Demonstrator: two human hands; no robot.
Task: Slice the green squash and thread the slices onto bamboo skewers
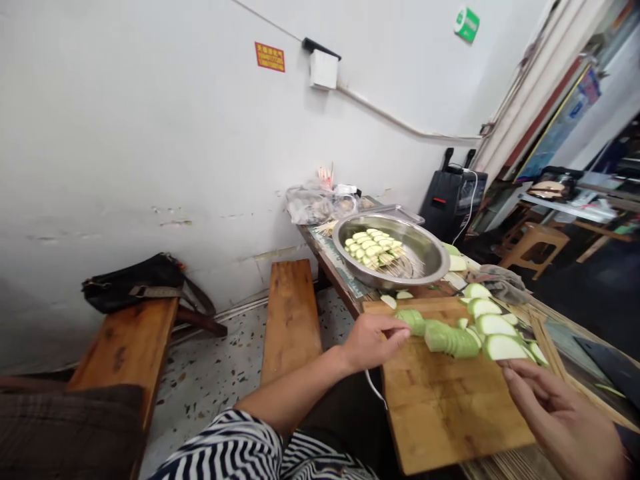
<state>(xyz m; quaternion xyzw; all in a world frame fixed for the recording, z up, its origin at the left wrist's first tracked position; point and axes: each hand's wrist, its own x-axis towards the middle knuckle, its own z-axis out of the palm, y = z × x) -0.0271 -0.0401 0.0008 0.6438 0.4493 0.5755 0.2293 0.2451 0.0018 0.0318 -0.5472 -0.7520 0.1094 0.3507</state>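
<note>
A row of overlapping pale green zucchini slices (453, 339) lies across a wooden cutting board (450, 407). At its left end, my left hand (375, 340) has thumb and fingers drawn together right against the slices; what is between the fingertips is hidden. Larger white-faced zucchini slices (494, 325) lean in a line at the board's right side. Just below the nearest of these, my right hand (563, 407) is closed with its fingertips pinched; I cannot make out what they hold. Behind the board, a steel basin (430, 250) contains skewered zucchini slices (373, 247).
Behind the basin are a metal tray (400, 213) and plastic bags (313, 203). A grey cloth (503, 283) and a dark flat object (610, 367) lie on the right. A black speaker (450, 203) stands beyond the table. Wooden benches (293, 313) are at left, one bearing a black bag (137, 283).
</note>
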